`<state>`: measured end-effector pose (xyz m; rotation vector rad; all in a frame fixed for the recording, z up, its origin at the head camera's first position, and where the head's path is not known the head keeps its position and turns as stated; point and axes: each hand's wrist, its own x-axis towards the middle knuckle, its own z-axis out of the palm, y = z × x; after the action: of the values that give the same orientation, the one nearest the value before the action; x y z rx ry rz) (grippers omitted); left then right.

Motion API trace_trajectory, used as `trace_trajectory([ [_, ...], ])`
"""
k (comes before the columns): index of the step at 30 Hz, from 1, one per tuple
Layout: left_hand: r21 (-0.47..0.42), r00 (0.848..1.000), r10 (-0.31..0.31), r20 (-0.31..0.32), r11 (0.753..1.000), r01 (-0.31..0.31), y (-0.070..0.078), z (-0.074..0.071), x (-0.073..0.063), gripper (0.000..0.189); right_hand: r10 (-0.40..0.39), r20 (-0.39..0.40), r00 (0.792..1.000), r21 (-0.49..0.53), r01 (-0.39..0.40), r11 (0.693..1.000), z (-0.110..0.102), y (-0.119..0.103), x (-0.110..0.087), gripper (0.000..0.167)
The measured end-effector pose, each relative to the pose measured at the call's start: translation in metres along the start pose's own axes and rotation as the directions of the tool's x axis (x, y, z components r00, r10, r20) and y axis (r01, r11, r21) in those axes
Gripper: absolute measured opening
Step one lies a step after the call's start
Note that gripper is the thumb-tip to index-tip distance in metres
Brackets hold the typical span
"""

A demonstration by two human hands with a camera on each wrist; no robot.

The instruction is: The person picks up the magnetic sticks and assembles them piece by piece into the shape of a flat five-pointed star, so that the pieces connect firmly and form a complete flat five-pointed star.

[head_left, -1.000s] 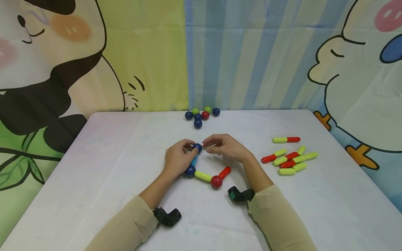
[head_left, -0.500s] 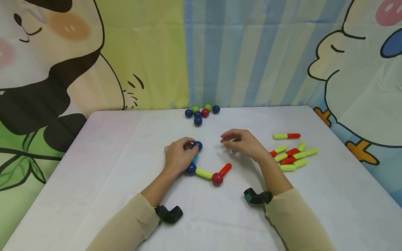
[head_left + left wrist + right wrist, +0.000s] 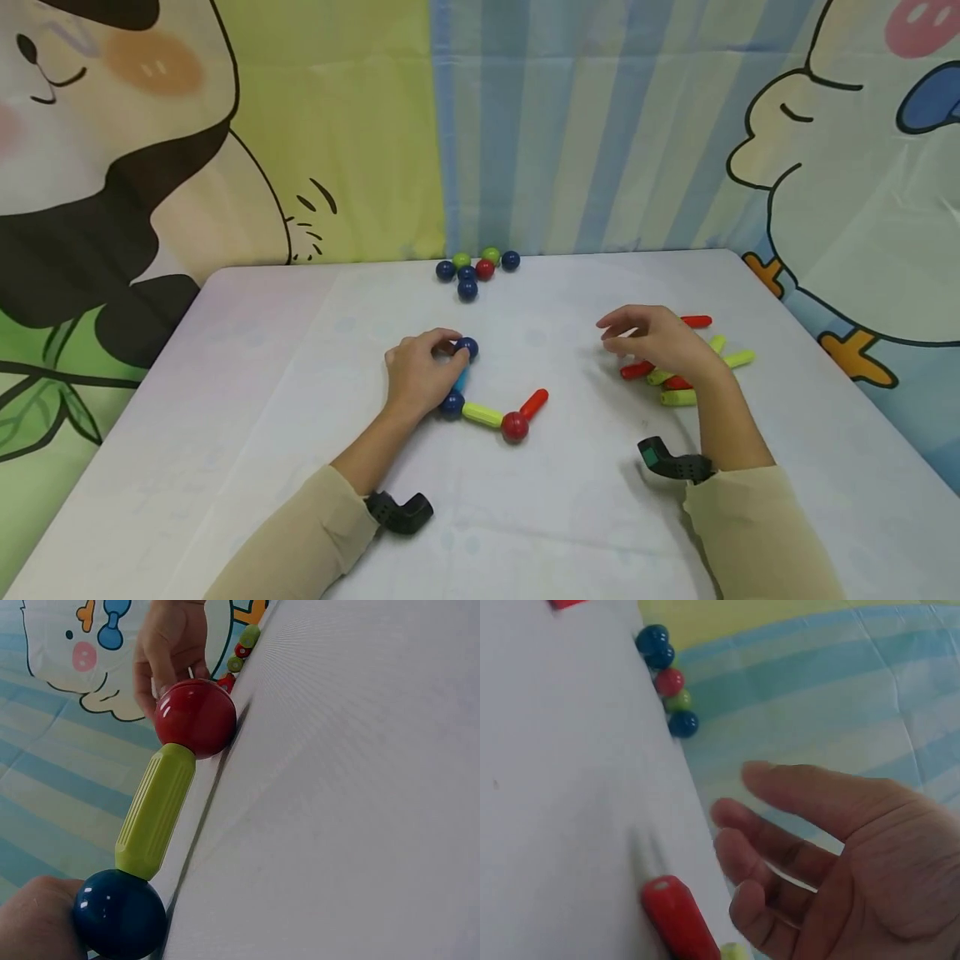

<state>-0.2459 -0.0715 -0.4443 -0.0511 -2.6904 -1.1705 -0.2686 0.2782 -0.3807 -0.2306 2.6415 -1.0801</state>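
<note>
On the white table, a chain of magnetic building pieces is joined from a dark blue ball (image 3: pixel 467 347), a light blue rod (image 3: pixel 461 380), a second dark blue ball (image 3: pixel 452 405), a yellow-green rod (image 3: pixel 482 414), a red ball (image 3: pixel 514 427) and a red rod (image 3: pixel 534 404). My left hand (image 3: pixel 422 373) pinches the far dark blue ball between thumb and fingers, partly covering the light blue rod. Over at the right, my right hand (image 3: pixel 656 340) holds nothing, its fingers loosely bent above the pile of red and yellow-green rods (image 3: pixel 678 398), part of which it hides.
Near the table's back edge lies a cluster of loose balls, among them a dark blue ball (image 3: pixel 467 289), a red ball (image 3: pixel 484 269) and a green ball (image 3: pixel 491 255). A printed cloth (image 3: pixel 517 125) hangs behind the table (image 3: pixel 247 400).
My right hand has left the far dark blue ball and moved right to the pile of rods. My left hand keeps its pinch on that ball, and the chain stays in place.
</note>
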Motion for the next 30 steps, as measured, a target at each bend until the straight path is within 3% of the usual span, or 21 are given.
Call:
trace_trajectory([
  [5, -0.004, 1.000, 0.007, 0.003, 1.000, -0.007, -0.001, -0.001, 0.000, 0.029, 0.067, 0.086, 0.994, -0.128, -0.056, 0.990, -0.015, 0.010, -0.011, 0.038],
  [10, -0.002, 1.000, 0.006, 0.000, 1.000, -0.006, -0.001, -0.001, 0.000, 0.029, 0.114, 0.117, 0.987, -0.205, -0.089, 0.975, -0.020, 0.017, -0.015, 0.036],
  [18, 0.004, 1.000, 0.000, -0.005, 1.000, 0.001, -0.003, 0.000, 0.000, 0.029, 0.168, 0.140, 0.976, -0.209, -0.137, 0.968, -0.010, 0.018, -0.006, 0.023],
  [30, 0.000, 1.000, -0.005, -0.012, 1.000, 0.005, -0.002, 0.002, -0.001, 0.029, 0.051, 0.094, 0.994, -0.148, -0.037, 0.988, -0.011, 0.015, -0.005, 0.036],
])
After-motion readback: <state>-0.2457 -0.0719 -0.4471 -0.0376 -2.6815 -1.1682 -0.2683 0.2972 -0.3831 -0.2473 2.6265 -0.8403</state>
